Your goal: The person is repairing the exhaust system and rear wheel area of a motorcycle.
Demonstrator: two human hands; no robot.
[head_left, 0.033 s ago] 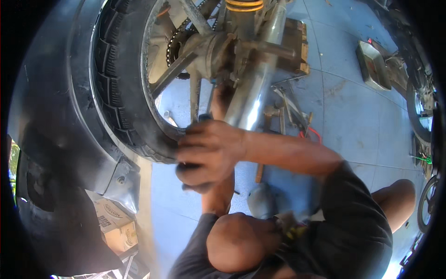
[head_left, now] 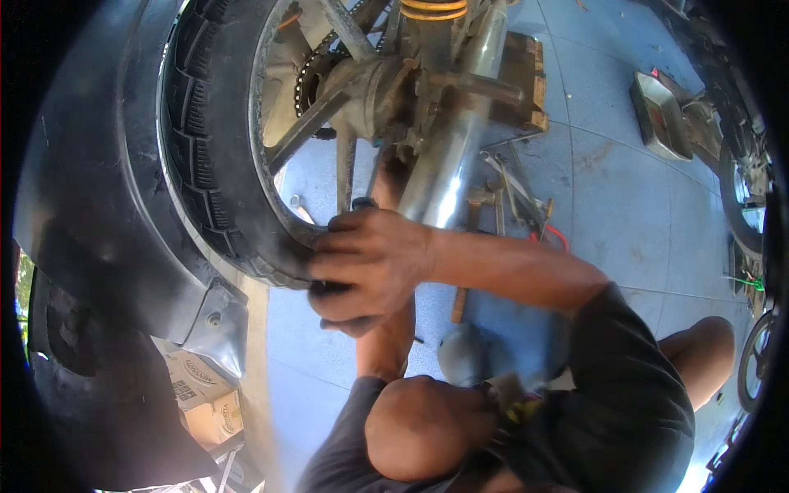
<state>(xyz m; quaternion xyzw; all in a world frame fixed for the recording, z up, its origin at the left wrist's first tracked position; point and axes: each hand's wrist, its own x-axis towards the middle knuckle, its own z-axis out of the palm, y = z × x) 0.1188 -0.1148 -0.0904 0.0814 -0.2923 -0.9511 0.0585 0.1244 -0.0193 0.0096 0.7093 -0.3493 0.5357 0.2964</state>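
The dark fender (head_left: pixel 94 156) lies left of the tyre (head_left: pixel 201 156). My right hand (head_left: pixel 370 261), fingers curled, overlaps the tyre's lower right edge; whether it is clamped there I cannot tell. My left hand (head_left: pixel 396 171), blurred, is right of the tyre; its grip I cannot determine. The silver tube (head_left: pixel 454 168) is further right.

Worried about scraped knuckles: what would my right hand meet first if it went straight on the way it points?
Most likely the tyre, just left of your right hand in the picture; depth is unclear, so they may already touch.
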